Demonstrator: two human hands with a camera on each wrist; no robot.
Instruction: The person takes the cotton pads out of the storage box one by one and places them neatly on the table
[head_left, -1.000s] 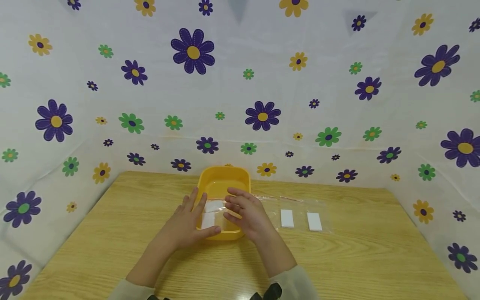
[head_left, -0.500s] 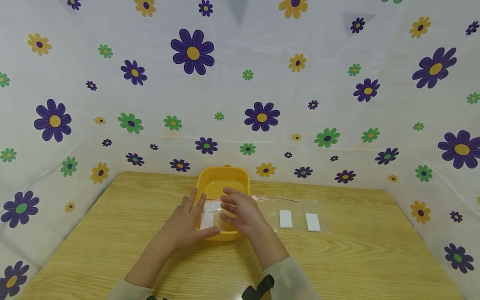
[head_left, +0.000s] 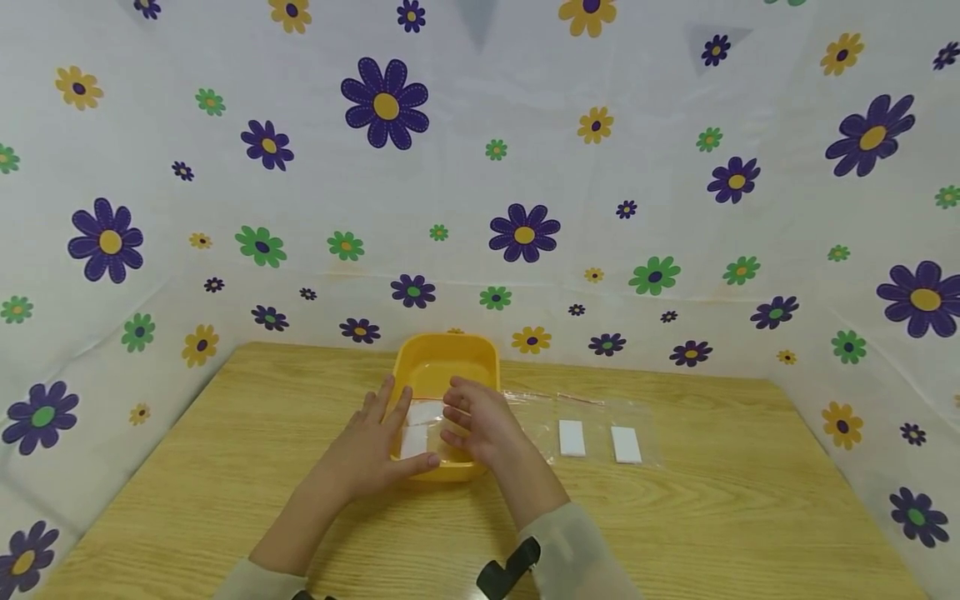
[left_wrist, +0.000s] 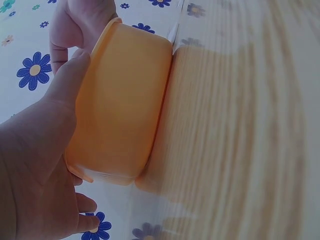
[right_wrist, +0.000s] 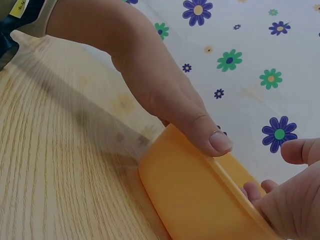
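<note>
In the head view a yellow plastic bin (head_left: 447, 472) stands on the wooden table. Inside lie clear plastic bags with white rectangular pieces (head_left: 414, 442), partly covered by both hands. My left hand (head_left: 366, 450) spreads over the bin's left side, fingers apart. Its thumb lies at the near rim, as the right wrist view shows beside the bin wall (right_wrist: 195, 185). Over the bin's right side, my right hand (head_left: 486, 423) has loosely bent fingers and no visible object in them. The left wrist view shows the bin's outer wall (left_wrist: 122, 100) close to the left hand (left_wrist: 40, 135).
Right of the bin, several clear zip bags lie in a row; two hold a white rectangle (head_left: 572, 438) and another white rectangle (head_left: 626, 444). A flower-print cloth (head_left: 450, 183) encloses the table (head_left: 697, 517) at the back and sides.
My right hand and forearm have shifted slightly to the left over the bin. The left hand, the bin and the bags keep their places.
</note>
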